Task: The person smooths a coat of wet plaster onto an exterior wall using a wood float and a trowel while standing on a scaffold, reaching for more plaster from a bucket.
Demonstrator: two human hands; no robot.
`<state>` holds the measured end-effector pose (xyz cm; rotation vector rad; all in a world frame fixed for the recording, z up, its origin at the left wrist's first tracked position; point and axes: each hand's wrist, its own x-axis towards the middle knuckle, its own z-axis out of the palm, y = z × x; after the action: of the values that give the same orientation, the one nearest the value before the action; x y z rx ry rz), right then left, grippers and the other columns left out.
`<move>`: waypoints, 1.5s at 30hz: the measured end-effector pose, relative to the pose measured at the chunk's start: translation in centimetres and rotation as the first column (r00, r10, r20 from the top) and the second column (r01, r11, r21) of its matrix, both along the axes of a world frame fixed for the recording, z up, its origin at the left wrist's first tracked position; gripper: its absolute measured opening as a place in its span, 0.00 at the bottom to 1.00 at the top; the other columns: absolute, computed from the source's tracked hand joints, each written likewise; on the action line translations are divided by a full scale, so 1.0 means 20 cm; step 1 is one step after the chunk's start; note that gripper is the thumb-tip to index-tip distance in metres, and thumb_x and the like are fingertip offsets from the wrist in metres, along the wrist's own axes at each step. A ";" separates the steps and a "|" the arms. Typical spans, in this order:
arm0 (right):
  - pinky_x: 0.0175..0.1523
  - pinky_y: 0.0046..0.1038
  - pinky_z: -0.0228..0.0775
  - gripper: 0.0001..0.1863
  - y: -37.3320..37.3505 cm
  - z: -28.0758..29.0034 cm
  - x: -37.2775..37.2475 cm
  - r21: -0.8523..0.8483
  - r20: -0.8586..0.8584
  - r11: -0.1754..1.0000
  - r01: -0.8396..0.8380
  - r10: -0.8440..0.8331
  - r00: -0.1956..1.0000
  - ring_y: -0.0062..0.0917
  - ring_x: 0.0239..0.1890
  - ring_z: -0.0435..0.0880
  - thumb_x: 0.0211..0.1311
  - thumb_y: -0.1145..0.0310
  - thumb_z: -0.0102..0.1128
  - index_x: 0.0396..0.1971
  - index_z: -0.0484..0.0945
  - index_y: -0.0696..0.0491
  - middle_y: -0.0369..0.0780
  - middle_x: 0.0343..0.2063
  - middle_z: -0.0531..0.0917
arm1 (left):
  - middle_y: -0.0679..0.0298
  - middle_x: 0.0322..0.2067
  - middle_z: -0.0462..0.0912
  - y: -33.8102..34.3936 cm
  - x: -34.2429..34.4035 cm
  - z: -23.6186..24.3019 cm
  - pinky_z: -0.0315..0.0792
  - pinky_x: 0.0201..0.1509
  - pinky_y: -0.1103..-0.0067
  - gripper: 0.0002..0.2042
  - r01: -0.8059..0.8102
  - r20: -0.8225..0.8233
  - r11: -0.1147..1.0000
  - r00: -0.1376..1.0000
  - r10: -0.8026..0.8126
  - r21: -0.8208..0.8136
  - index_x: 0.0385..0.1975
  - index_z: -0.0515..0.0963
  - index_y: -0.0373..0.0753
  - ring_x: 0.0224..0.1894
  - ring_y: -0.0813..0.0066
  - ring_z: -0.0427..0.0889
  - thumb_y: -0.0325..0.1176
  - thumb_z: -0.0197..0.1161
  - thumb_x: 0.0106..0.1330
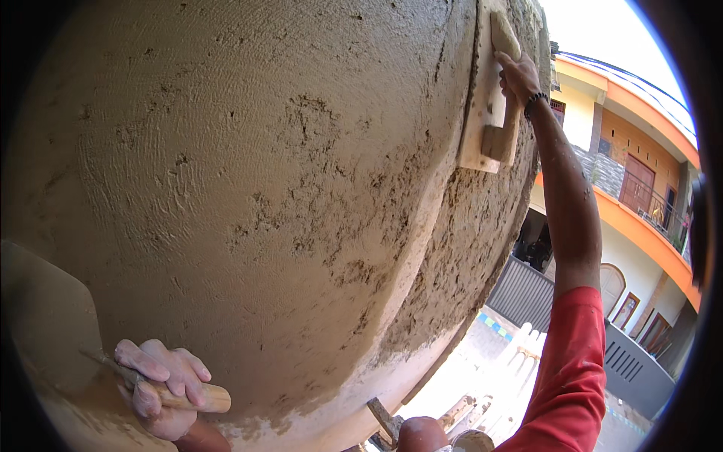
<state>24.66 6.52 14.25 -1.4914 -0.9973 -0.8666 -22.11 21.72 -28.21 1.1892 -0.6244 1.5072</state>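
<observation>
High at the right edge of the plastered wall, my right hand grips a wooden float, pressed along the rougher plaster band beside a long pale raised strip. My right arm in a red sleeve stretches up to it. At the lower left, my left hand has its plaster-dusted fingers wrapped round the wooden handle of a trowel, whose metal blade extends leftward. The wall's surface is wet-looking, grey-brown and pitted in patches.
Past the wall's right edge stand an orange and cream two-storey building with a balcony and a grey metal gate. Below are pale railing posts, a bucket and a short plank; my knee shows at the bottom.
</observation>
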 end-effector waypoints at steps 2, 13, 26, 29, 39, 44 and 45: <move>0.15 0.22 0.66 0.16 0.02 0.09 0.01 -0.021 0.053 1.000 -0.014 0.015 0.998 0.16 0.13 0.71 0.61 0.57 0.60 0.36 0.69 0.54 0.32 0.16 0.72 | 0.63 0.24 0.70 0.02 0.00 -0.01 0.78 0.35 0.67 0.11 -0.020 -0.001 1.000 1.000 0.020 0.005 0.35 0.63 0.37 0.16 0.71 0.75 0.35 0.57 0.67; 0.14 0.21 0.66 0.19 -0.03 -0.33 0.01 -0.095 0.229 0.988 0.119 -0.094 0.969 0.15 0.12 0.72 0.61 0.58 0.60 0.42 0.67 0.56 0.34 0.16 0.73 | 0.68 0.19 0.65 0.04 0.15 -0.06 0.74 0.24 0.77 0.10 -0.139 0.044 0.987 0.989 0.143 -0.079 0.33 0.62 0.40 0.09 0.79 0.66 0.38 0.53 0.70; 0.42 0.42 0.73 0.24 -0.07 -0.93 0.10 -0.165 0.212 0.983 0.080 -0.044 0.976 0.49 0.37 0.83 0.57 0.63 0.61 0.49 0.65 0.58 0.55 0.33 0.81 | 0.66 0.19 0.66 -0.10 0.20 0.01 0.76 0.28 0.73 0.11 -0.070 -0.038 0.998 0.997 0.069 -0.007 0.34 0.62 0.39 0.11 0.76 0.69 0.37 0.55 0.69; 0.42 0.45 0.72 0.24 -0.09 -1.11 0.09 -0.171 0.246 0.983 0.072 -0.028 0.969 0.54 0.38 0.81 0.57 0.64 0.60 0.50 0.64 0.58 0.58 0.31 0.81 | 0.66 0.20 0.66 -0.15 0.18 0.05 0.77 0.29 0.72 0.11 -0.053 -0.030 0.999 0.998 0.053 0.004 0.34 0.62 0.39 0.11 0.76 0.70 0.37 0.55 0.69; 0.43 0.50 0.69 0.29 -0.13 -1.75 0.07 -0.236 0.090 0.972 -0.005 0.027 0.996 0.58 0.39 0.78 0.56 0.63 0.61 0.55 0.60 0.56 0.60 0.34 0.79 | 0.65 0.20 0.68 -0.25 0.03 0.14 0.78 0.31 0.69 0.11 -0.046 -0.018 0.990 0.999 0.049 0.132 0.33 0.63 0.38 0.13 0.73 0.72 0.37 0.56 0.68; 0.23 0.33 0.74 0.20 0.02 -1.21 -0.12 -0.115 -0.231 0.976 -0.184 0.154 0.961 0.30 0.20 0.81 0.61 0.62 0.58 0.46 0.63 0.57 0.45 0.25 0.79 | 0.65 0.20 0.68 -0.24 -0.03 0.16 0.77 0.30 0.70 0.11 -0.106 -0.047 0.981 0.992 0.115 0.162 0.34 0.63 0.37 0.12 0.73 0.72 0.37 0.56 0.69; 0.13 0.24 0.66 0.17 0.05 -1.03 -0.07 -0.017 -0.189 0.978 -0.208 0.202 0.961 0.18 0.11 0.71 0.63 0.64 0.56 0.45 0.63 0.55 0.35 0.17 0.71 | 0.65 0.20 0.68 -0.23 -0.03 0.15 0.77 0.30 0.70 0.11 -0.097 -0.043 0.983 0.994 0.105 0.156 0.34 0.63 0.37 0.12 0.73 0.72 0.37 0.56 0.69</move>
<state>23.30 7.54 -6.43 -1.4415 -1.0111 -0.5522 -22.63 17.07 -25.18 1.3914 -0.6638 1.5292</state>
